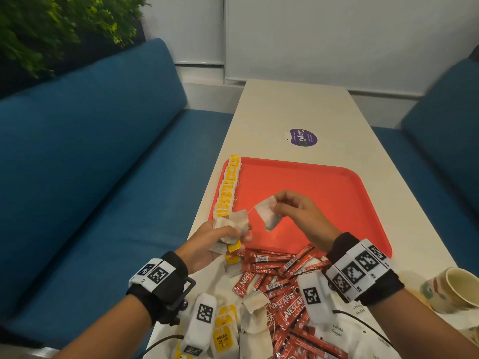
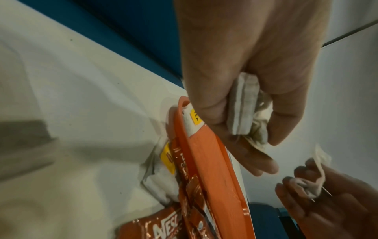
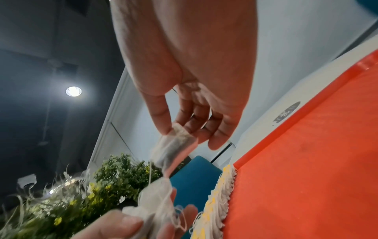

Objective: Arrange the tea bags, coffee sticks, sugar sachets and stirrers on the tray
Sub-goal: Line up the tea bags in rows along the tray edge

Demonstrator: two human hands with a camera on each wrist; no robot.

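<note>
Tea bag (image 1: 268,212) hangs over the tray (image 1: 337,193), pinched at its top edge by the right hand (image 1: 300,216); its string runs to a bunch (image 1: 230,228) gripped in the left hand (image 1: 212,242) at the tray's near left corner. Light, limp paper, likely easy to tear: hold the seam, ease the string free.

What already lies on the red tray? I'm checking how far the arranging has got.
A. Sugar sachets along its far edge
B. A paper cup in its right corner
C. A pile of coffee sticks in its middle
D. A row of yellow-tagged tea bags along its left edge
D: the head view shows the row of tea bags overlapping along the left edge of the tray, while the coffee sticks are heaped mostly on the table at its near edge.
</note>
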